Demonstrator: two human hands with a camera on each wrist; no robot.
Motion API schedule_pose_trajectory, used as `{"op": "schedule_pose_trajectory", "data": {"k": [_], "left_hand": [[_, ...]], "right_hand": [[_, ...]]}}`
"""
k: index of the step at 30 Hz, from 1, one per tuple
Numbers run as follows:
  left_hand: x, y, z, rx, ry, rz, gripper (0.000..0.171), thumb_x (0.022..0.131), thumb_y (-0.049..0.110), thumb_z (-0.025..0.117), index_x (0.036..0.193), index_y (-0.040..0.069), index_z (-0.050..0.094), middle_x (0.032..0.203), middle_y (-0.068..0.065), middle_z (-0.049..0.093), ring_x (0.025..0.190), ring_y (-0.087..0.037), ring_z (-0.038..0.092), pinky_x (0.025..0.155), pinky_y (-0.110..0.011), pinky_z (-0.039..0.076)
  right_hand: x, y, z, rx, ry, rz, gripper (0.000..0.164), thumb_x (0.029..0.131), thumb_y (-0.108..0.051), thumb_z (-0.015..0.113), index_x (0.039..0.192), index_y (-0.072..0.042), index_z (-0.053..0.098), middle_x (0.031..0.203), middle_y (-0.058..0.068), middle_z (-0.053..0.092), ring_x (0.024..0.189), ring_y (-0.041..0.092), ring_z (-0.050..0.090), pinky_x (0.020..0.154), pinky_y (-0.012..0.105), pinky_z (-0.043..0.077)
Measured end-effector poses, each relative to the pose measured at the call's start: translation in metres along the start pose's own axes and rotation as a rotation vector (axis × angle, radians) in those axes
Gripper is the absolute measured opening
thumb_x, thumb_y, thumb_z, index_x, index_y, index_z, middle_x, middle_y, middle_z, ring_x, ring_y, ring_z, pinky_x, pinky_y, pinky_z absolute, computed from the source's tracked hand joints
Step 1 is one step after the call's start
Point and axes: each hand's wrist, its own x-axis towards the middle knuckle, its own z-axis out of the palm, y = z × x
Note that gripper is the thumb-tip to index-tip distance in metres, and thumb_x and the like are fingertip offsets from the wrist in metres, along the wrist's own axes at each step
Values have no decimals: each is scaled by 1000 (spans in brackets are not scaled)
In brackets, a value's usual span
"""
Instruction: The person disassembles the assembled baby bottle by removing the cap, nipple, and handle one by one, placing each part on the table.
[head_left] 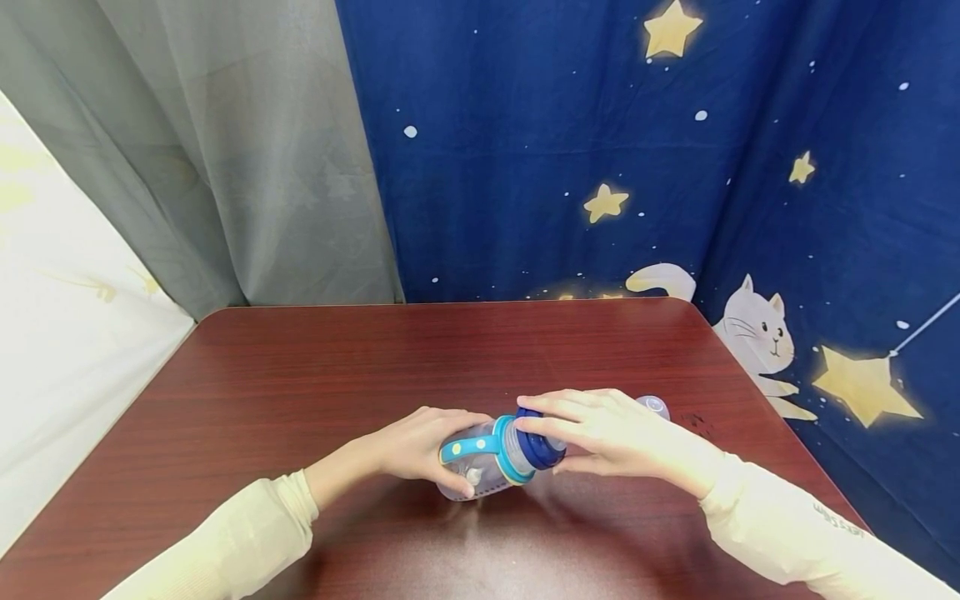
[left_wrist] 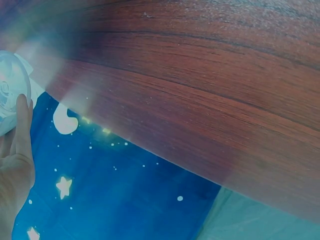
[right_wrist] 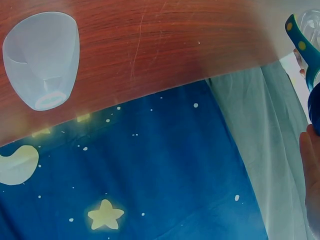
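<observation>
A clear baby bottle (head_left: 491,479) with a turquoise, yellow-dotted handle (head_left: 470,447) is tilted on its side above the table, its top pointing right. My left hand (head_left: 420,442) holds the bottle's body near its base, thumb in front. With fingers over its far side and thumb below, my right hand (head_left: 611,433) grips the dark blue collar (head_left: 542,450). In the left wrist view the bottle's round base (left_wrist: 10,85) shows at the left edge against the fingers. The right wrist view catches only part of the collar (right_wrist: 315,107) and handle.
A translucent dome-shaped cap (right_wrist: 42,60) stands on the reddish-brown table (head_left: 375,358), mostly hidden behind the right hand in the head view. Beyond the table's far edge hang a grey curtain (head_left: 277,167) and a blue starry one (head_left: 525,150).
</observation>
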Motion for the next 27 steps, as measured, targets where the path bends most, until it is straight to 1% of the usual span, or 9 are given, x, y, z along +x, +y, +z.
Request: {"op": "schedule_pose_trajectory", "data": {"k": [2,4,9,14,20,27], "left_hand": [[0,0,0,-3,4,4,73,69,53,72,127,15,48,102,11,58,86,-2,54,71,-20,46],[0,0,0,2,9,12,74,69,53,72,127,15,49,102,11,58,86,-1,54,71,-20,46],[-1,-2,2,21,15,25,75,69,56,71,127,15,48,101,11,58,86,-1,54,71,-20,45],[-1,-2,2,12,13,18,76,69,56,71,128,16,48,102,12,58,86,-1,54,71,-20,45],[-1,-1,2,8,7,5,76,68,57,71,129,16,47,102,12,58,87,-1,53,71,-20,45],[-1,0,2,6,7,1,77,69,57,71,129,15,47,103,10,58,87,-2,54,71,-21,46]], "right_hand": [[0,0,-1,1,7,2,70,70,-35,78,131,-18,47,132,4,47,110,17,51,75,32,49],[1,1,-2,-3,7,4,71,70,-35,78,131,-18,47,132,4,47,110,17,51,75,33,49],[0,2,-4,-22,5,6,69,73,-38,75,132,-19,46,133,3,46,112,17,50,75,34,49],[0,4,-5,-41,4,2,68,75,-41,73,133,-19,46,134,3,45,112,17,50,76,34,48],[1,6,-10,-50,22,-15,71,72,-37,76,133,-18,46,133,3,46,111,17,51,77,35,48],[3,6,-17,-50,49,-34,67,75,-37,74,133,-17,46,133,4,46,110,18,51,78,35,48]]}}
